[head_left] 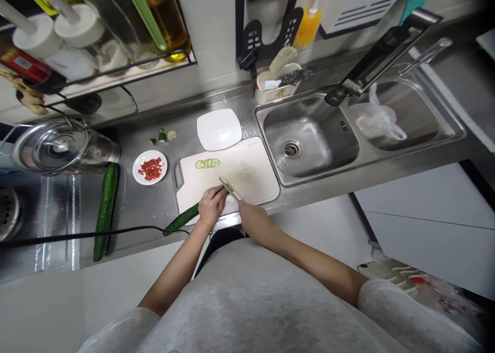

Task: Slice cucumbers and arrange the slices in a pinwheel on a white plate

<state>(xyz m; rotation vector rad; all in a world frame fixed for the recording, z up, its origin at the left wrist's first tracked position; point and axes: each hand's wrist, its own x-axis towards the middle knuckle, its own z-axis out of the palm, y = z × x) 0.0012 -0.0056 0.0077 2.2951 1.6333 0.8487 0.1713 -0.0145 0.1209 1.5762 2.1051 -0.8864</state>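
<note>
My left hand [211,206] is closed over a long green cucumber [180,220] that lies across the near edge of a white cutting board [247,172]. Gripped in my right hand [252,220] is a knife [229,187], whose blade points at the cucumber's end beside my left fingertips. A short row of cucumber slices [208,163] rests on the board's far left part.
A square white plate [218,128] lies behind the board. To the left are a small dish of chopped red chilli [150,167], cucumber ends [162,135], a whole cucumber [105,210] and a black cable [77,235]. A double sink [309,141] sits right.
</note>
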